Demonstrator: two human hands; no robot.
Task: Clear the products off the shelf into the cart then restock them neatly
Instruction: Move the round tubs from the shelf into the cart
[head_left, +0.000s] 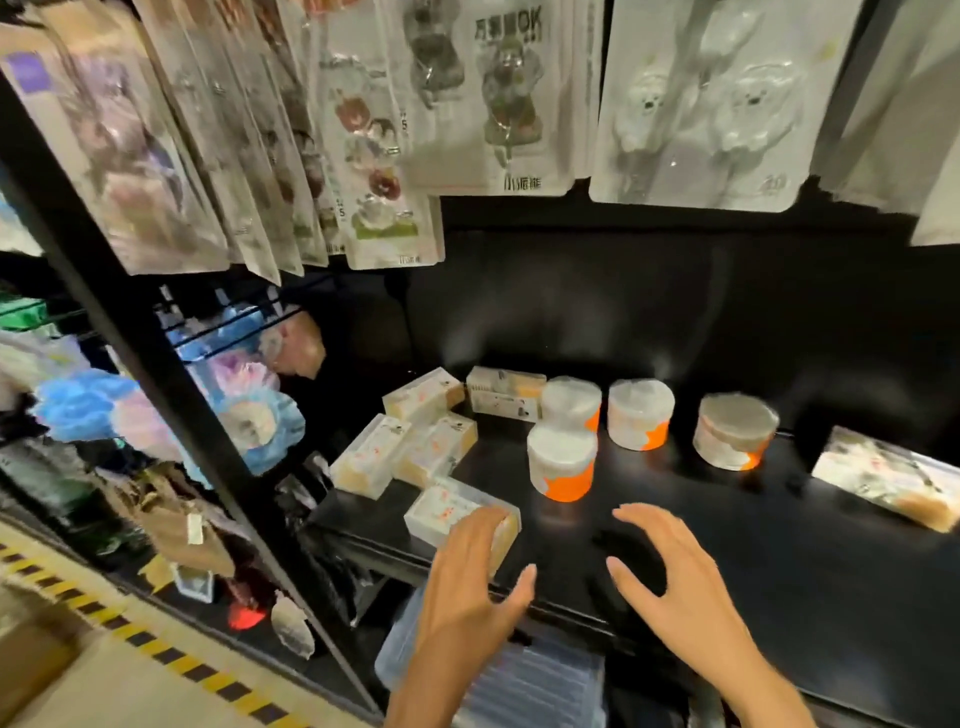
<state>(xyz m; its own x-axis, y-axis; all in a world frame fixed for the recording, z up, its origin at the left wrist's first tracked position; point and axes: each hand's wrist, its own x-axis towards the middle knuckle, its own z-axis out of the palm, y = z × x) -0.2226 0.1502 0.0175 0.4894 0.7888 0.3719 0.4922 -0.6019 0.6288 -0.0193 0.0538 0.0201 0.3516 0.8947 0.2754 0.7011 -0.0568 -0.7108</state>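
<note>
Left hand (467, 582) fingers spread on box (457, 514), right hand (670, 577) empty

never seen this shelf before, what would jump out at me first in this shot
The round tubs with bright orange bases stand out most, upright mid-shelf on the black shelf. Left of them lies a loose jumble of pale boxes, and both bare hands reach in from below, the left hand resting on the nearest box, the right hand open above the shelf. Glossy hanging packs fill the top.

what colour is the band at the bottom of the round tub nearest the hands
Orange, below a white upper part, on the round tub; the head view shows it.
</note>
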